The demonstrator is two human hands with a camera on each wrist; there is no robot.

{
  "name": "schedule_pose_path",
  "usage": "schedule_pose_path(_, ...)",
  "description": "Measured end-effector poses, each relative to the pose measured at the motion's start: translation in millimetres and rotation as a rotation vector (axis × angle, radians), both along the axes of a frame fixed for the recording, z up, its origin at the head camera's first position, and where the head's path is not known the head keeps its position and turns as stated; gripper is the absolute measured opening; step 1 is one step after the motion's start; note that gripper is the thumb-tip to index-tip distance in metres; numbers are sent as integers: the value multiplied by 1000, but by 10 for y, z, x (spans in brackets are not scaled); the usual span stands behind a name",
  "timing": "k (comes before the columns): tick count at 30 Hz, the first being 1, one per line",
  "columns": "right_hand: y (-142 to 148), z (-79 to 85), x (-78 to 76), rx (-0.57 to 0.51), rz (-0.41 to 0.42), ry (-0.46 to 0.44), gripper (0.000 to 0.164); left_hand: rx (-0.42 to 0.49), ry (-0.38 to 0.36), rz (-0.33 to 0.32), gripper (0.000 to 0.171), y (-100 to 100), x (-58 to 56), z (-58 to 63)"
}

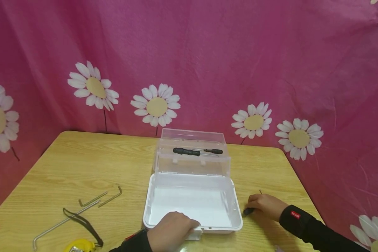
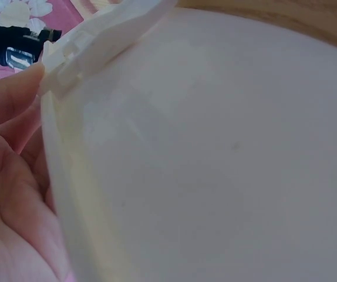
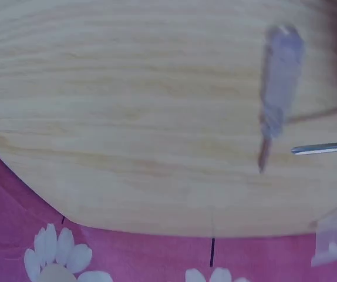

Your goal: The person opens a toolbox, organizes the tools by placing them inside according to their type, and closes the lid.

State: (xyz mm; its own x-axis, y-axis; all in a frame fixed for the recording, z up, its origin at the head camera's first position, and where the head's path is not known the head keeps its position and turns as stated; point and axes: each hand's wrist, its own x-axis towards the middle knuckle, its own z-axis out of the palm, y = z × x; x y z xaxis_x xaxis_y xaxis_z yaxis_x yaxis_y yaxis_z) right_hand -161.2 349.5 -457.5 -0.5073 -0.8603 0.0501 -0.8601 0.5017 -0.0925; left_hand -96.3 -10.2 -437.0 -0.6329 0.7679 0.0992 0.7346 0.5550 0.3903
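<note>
A white toolbox (image 1: 189, 229) stands in the middle of the table with its clear lid (image 1: 192, 134) swung back. My left hand (image 1: 171, 231) grips its front wall beside the latch; the left wrist view shows the thumb (image 2: 16, 94) at the rim. To the right of the box, my right hand (image 1: 264, 206) holds a screwdriver (image 1: 248, 211) by its black handle, close to the tabletop. Its metal shaft (image 3: 324, 148) shows in the right wrist view. A second screwdriver with a pale, see-through handle (image 3: 283, 82) lies on the wood near it.
Two black-handled screwdrivers, one thick (image 1: 186, 151) and one slim (image 1: 213, 151), rest on the opened lid section. On the left lie hex keys (image 1: 111, 196), a long bent metal rod (image 1: 61, 223) and a yellow tape measure (image 1: 80, 246) with a black strap.
</note>
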Motion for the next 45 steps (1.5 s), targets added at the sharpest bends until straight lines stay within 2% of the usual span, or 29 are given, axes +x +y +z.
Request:
schedule_pose_path(6,-109,242,-173,-11,-94,34,20,-9,-6,7,14,-10,-5,4)
schedule_pose_path(13,-277,751,-533,24,-233,87,15,-12,-20,9,15,-20,-6,13)
schedule_pose_path(19,-510,1168,-854,-16,-301,30,17,-16,0,-1,17,-26,-10,17)
schedule_pose_path(25,-865,1441,-1108,-32,-332,2,12,0,-5,-9,18,-42,-20,20)
schedule_pose_path(31,-1321,1579,-1265,-38,-323,-63,8,-8,0,-8,14,-50,-24,27)
schedule_pose_path(34,-1548,1605,-1318,-16,-282,-81,10,-22,-12,3,12,-40,-23,28)
schedule_pose_path(39,-1900,1593,-1375,62,-208,-76,11,-30,-22,8,12,-27,-13,17)
schedule_pose_path(45,-2276,1509,-1390,123,-184,-71,6,-21,31,-10,15,-21,3,-8)
